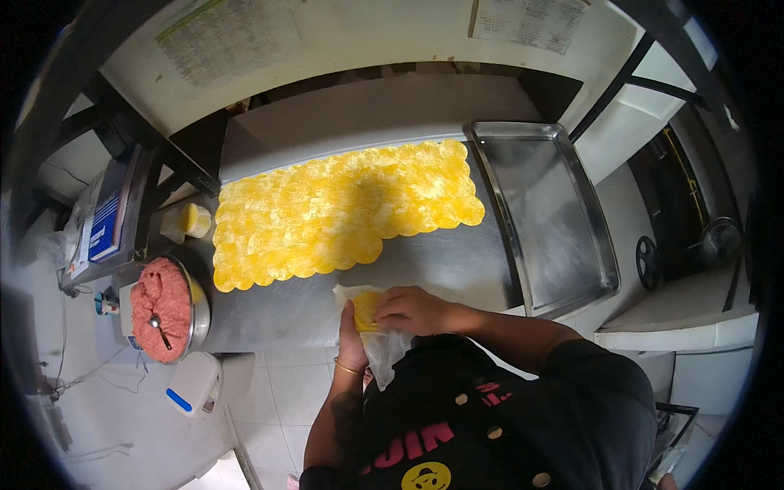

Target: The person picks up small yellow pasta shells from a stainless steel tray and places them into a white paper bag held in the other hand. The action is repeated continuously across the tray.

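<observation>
My left hand holds a stack of round yellow dough wrappers in a translucent plastic bag, its thumb along the stack's side. The fingers of my right hand rest on top of the stack. Beyond both hands, many overlapping yellow wrappers, dusted with white powder, lie in rows on the steel table. The near edge of this layer steps back towards the right.
At the left stands a steel bowl of pink minced meat with a metal-ended scoop in it. Behind it lies another wrapper stack with plastic. A large steel tray is at the right, and a lidded plastic container sits below the bowl.
</observation>
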Demonstrator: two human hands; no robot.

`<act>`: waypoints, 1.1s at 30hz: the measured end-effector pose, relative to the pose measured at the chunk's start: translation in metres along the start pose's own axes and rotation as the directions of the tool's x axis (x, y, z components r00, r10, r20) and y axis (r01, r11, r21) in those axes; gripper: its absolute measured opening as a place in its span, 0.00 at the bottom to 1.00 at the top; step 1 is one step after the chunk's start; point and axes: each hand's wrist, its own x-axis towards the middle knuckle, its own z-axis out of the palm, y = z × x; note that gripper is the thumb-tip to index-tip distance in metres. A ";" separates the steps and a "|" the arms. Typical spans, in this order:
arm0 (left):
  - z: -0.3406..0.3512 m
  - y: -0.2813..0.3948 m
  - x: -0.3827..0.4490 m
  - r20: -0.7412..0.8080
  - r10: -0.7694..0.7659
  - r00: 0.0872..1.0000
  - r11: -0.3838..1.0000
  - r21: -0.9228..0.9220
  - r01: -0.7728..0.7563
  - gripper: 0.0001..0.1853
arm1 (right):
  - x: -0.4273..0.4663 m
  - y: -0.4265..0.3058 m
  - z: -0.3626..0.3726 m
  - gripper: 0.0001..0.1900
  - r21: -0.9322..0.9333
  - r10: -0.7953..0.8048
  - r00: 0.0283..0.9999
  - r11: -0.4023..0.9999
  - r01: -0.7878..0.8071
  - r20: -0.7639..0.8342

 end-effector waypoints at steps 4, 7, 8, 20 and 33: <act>-0.001 -0.013 0.012 0.019 0.001 1.000 0.993 -0.121 0.002 0.35 | 0.002 -0.001 -0.002 0.09 0.013 -0.016 0.998 1.000 0.017 -0.067; 0.002 -0.020 0.014 -0.014 0.004 1.000 0.991 -0.131 -0.006 0.36 | 0.001 0.007 0.005 0.09 0.012 0.124 0.984 0.992 -0.124 -0.125; 0.000 -0.024 0.013 -0.022 -0.015 1.000 0.988 -0.156 0.012 0.36 | 0.002 0.012 0.004 0.09 0.059 0.211 0.966 0.977 -0.204 -0.147; -0.012 -0.028 -0.018 -0.170 -0.094 0.981 0.974 -0.218 0.056 0.35 | 0.052 0.122 -0.046 0.07 -0.455 0.148 0.891 0.816 -0.355 -0.430; -0.021 -0.009 -0.023 0.035 -0.143 0.989 0.961 -0.236 0.147 0.36 | 0.014 -0.010 0.003 0.16 -0.059 0.081 0.995 0.995 -0.085 -0.063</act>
